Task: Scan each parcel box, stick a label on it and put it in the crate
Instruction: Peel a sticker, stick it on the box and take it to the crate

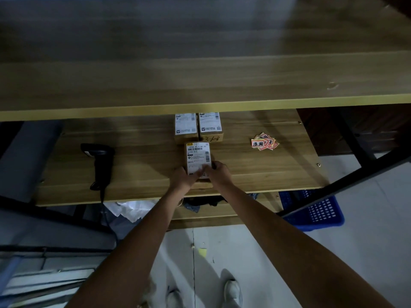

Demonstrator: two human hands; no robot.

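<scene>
While both hands met over the near end of one parcel box point(198, 160), the left hand point(184, 177) curled its fingers against the box's left side and the right hand point(219, 172) curled over its right side, thumbs lying on the white shipping label on top, so each had hold of it. That box lay on the lower wooden shelf point(266, 170), its near end close to the shelf's front edge. Just behind it stood two more boxes side by side, the left box point(185, 127) and the right box point(210, 126), touching each other and partly tucked under the edge of the upper shelf point(200, 85) (which overhung the back half of the lower one). Bare wood lay open on both sides of the held box. Well to the left rested a black scanner point(100, 161), its cable dropping over the front edge. Off to the right sat a small heap of red and white stickers point(264, 142). Lower right, on the floor past a black frame bar, stood a blue crate point(315, 210); what it held could not be seen.
</scene>
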